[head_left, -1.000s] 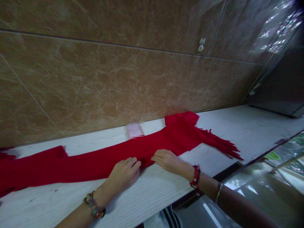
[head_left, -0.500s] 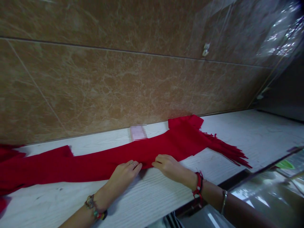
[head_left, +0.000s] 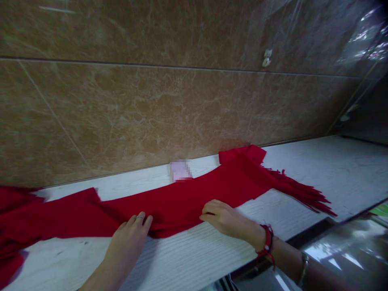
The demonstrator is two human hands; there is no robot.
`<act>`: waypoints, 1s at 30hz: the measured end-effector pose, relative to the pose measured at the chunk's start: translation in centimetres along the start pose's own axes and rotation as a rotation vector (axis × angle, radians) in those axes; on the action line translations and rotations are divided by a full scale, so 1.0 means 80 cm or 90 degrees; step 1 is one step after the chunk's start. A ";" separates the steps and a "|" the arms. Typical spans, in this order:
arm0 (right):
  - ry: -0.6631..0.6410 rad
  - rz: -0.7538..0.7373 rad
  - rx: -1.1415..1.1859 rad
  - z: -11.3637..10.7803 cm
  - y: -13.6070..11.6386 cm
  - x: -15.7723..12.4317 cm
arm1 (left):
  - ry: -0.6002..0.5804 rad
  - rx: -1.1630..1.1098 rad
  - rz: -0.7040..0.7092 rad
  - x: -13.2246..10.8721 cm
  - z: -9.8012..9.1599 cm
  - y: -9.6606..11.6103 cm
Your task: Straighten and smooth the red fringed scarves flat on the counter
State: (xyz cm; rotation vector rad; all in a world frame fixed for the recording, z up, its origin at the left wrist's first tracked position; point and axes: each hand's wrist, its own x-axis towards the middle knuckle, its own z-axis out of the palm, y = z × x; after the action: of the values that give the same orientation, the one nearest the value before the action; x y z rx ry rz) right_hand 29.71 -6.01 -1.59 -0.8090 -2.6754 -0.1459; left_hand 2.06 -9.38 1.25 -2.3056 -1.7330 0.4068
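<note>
Left hand flat, open, fingertips on red scarf edge; right hand curled on same edge, grip unclear; scarf stretched along white bench.

Solid deep red scarf with matching red fringe, white wood-grain counter, brown veined marble wall tiles, red braided bracelet, pale pink patch

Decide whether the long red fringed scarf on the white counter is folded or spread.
Spread lengthwise: the long red fringed scarf lies flat along the white wood-grain counter, left hand and right hand resting on its near edge.
</note>
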 end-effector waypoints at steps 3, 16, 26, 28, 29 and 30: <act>0.027 0.004 0.032 0.010 0.003 -0.002 | -0.016 -0.107 0.076 0.008 -0.020 -0.006; -0.108 0.022 0.096 0.005 -0.008 -0.011 | -0.003 -0.119 0.075 0.053 -0.020 0.062; -0.004 0.174 0.166 -0.006 0.026 0.014 | 0.035 -0.122 0.112 0.076 -0.035 0.063; -0.054 0.179 0.108 0.000 0.040 0.018 | 0.028 -0.119 0.039 0.078 -0.028 0.066; -0.075 0.177 0.079 0.002 0.045 0.019 | 0.024 -0.110 -0.014 0.077 -0.025 0.066; -0.090 0.178 0.055 0.004 0.048 0.019 | 0.019 -0.100 -0.070 0.074 -0.025 0.066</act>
State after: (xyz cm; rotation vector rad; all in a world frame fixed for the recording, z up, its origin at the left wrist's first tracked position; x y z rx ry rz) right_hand 30.58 -1.96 -1.40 -1.1928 -2.6394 0.0969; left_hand 9.03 -5.13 0.80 -2.2921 -1.9300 0.2221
